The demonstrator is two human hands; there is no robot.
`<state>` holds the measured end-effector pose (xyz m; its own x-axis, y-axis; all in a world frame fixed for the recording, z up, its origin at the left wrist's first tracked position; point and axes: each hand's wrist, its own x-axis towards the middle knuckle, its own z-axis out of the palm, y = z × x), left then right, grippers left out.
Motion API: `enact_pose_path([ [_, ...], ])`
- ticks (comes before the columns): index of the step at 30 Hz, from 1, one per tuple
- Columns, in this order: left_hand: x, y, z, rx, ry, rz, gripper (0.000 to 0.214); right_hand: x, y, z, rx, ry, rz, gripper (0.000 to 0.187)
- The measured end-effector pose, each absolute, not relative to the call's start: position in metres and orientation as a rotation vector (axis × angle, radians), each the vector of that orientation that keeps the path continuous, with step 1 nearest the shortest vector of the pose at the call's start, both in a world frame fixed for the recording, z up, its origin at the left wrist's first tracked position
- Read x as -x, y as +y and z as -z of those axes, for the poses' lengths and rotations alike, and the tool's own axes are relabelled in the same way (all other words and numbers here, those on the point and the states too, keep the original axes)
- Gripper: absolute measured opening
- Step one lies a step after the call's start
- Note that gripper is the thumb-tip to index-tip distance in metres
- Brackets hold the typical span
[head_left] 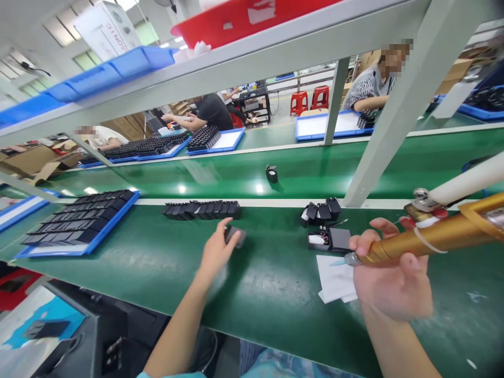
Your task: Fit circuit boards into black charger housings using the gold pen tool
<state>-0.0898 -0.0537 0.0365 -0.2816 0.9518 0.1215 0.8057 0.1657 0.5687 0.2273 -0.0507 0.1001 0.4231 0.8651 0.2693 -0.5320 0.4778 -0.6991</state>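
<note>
My left hand (214, 252) grips a small black plastic case (241, 237) between thumb and fingers, just above the green bench; motion blurs it. A gold electric screwdriver (429, 239) lies across my right hand (394, 291), thumb and fingers loosely around its front end, its pale blue tip pointing left. Below that tip lie white paper sheets (334, 278). Beside them stands an opened case (318, 240) with a white part and wires inside, next to a grey-topped case (339, 239). Several more cases (323, 211) sit clustered behind these.
A row of black cases (200, 210) lines the bench's back edge. At left, a blue-rimmed tray (112, 223) holds many more. One case (271, 174) stands on the green conveyor (228, 178). A slanted metal post (388, 115) and overhead shelf frame it. Other people work beyond.
</note>
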Motion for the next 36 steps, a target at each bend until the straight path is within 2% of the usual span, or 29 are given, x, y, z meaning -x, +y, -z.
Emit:
enact_pose_path([
  [3, 0.142, -0.045, -0.034, -1.876, 2.681, -0.279, 0.056, -0.227, -0.052, -0.099, 0.558, -0.663, -0.949, 0.041],
  [5, 0.164, -0.043, -0.032, -1.916, 2.715, -0.011, 0.057, -0.228, -0.052, -0.098, 0.558, -0.664, -0.953, 0.04],
  [7, 0.172, -0.039, -0.036, -1.947, 2.761, 0.091, 0.061, -0.228, -0.052, -0.097, 0.559, -0.664, -0.951, 0.04],
  [10, 0.158, -0.014, -0.054, -2.05, 2.856, -0.18, 0.069, -0.229, -0.05, -0.096, 0.551, -0.664, -0.95, 0.041],
  [14, 0.111, 0.072, -0.074, -2.164, 2.358, -0.701, 0.072, -0.23, -0.048, -0.094, 0.554, -0.681, -0.929, 0.039],
  [16, 0.087, 0.126, -0.07, -2.039, 2.164, -0.769, 0.083, -0.23, -0.047, -0.093, 0.555, -0.685, -0.914, 0.038],
  [19, 0.062, 0.19, -0.055, -1.703, 2.165, -0.795, 0.101, -0.231, -0.047, -0.09, 0.551, -0.687, -0.928, 0.038],
  [21, 0.056, 0.214, -0.046, -1.604, 2.194, -0.82, 0.102, -0.231, -0.047, -0.089, 0.546, -0.699, -0.944, 0.038],
  [23, 0.055, 0.222, -0.041, -1.565, 2.209, -0.856, 0.094, -0.23, -0.047, -0.088, 0.535, -0.721, -0.949, 0.035],
  [26, 0.054, 0.21, -0.04, -1.566, 2.169, -0.899, 0.082, -0.229, -0.047, -0.089, 0.514, -0.746, -0.955, 0.034],
  [29, 0.047, 0.167, -0.041, -1.662, 2.001, -0.903, 0.082, -0.229, -0.05, -0.091, 0.487, -0.758, -0.965, 0.034],
  [36, 0.037, 0.008, -0.05, -1.951, 1.098, -0.483, 0.087, -0.231, -0.053, -0.095, 0.452, -0.796, -0.955, 0.037],
])
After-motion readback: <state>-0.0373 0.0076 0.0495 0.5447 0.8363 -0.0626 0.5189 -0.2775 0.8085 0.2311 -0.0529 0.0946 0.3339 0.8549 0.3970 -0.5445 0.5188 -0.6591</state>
